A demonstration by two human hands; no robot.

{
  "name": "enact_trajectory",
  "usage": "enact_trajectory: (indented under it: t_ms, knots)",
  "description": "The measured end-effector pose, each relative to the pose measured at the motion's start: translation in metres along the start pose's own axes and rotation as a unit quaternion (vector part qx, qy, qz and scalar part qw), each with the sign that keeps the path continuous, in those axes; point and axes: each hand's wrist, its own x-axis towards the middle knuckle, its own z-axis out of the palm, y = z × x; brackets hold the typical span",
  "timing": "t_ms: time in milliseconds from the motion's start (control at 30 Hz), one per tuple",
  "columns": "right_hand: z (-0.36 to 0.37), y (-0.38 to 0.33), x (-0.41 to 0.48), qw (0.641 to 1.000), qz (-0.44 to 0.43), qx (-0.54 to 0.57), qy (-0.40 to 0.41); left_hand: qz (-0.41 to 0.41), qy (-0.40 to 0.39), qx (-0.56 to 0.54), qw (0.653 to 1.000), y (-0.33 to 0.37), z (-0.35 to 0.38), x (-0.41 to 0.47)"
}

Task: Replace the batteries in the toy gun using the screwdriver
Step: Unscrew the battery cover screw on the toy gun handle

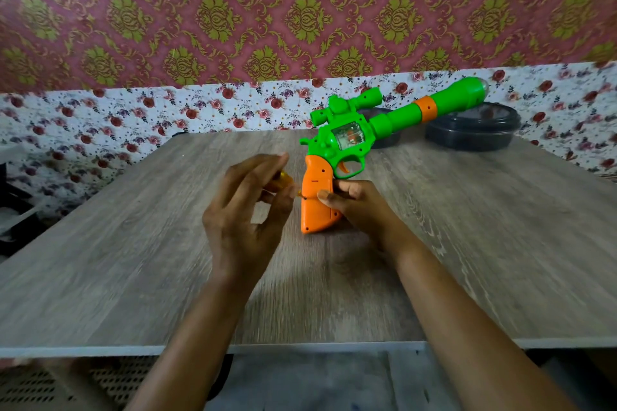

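Just grey wood-grain table (133, 277) under toy gun (354, 130), damask wallpaper (300, 10) behind.

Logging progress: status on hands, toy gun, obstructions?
Left hand pinches yellow-handled screwdriver, tip against orange grip. Right hand holds green-and-orange plastic toy gun by its grip, butt on wooden table. Nothing blocking; black round containers behind.

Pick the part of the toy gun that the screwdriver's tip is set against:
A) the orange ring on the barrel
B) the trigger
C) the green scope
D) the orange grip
D: the screwdriver, held in the left hand, points its tip at the side of the orange grip of the toy gun, which the right hand steadies.
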Motion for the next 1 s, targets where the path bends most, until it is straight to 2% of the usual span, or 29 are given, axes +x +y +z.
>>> enact_trajectory:
  t_ms: [200, 533, 1000]
  knots:
    - [-0.0001, -0.0004, -0.0007, 1.0, 0.003, 0.003, -0.003, 0.029, -0.034, 0.017, 0.999, 0.0032, 0.0007, -0.0002]
    - [-0.0005, 0.002, 0.0016, 1.0, -0.004, 0.01, -0.013, 0.002, -0.016, -0.017, 1.0, -0.0005, 0.0017, -0.0013]
    - [-0.0004, 0.0026, 0.0016, 1.0, -0.017, 0.005, -0.01, -0.029, -0.032, -0.052, 0.998, 0.0008, 0.0, -0.0031]
